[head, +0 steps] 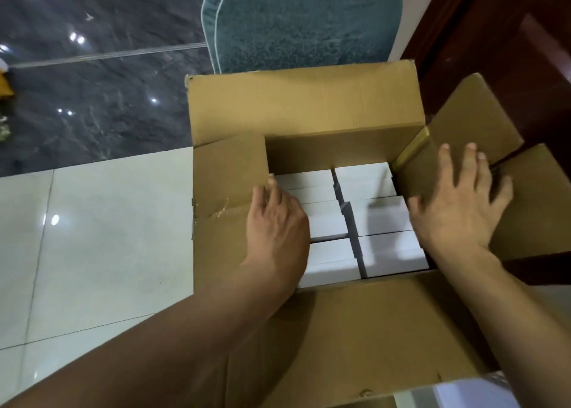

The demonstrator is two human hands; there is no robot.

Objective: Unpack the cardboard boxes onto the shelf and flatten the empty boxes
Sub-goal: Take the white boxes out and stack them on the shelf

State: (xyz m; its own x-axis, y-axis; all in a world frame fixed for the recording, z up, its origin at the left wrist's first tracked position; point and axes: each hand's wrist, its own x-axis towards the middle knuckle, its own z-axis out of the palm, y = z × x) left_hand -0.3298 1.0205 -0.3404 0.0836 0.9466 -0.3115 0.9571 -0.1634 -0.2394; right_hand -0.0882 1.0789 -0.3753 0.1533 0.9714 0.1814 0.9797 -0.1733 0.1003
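Hands spread flaps: left hand and right hand, open-fingered, flank white cartons awaiting lifting from the cardboard box.

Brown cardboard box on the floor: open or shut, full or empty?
Open and still packed. The brown cardboard box has all four flaps folded out, and small white cartons fill its visible inside in two rows.
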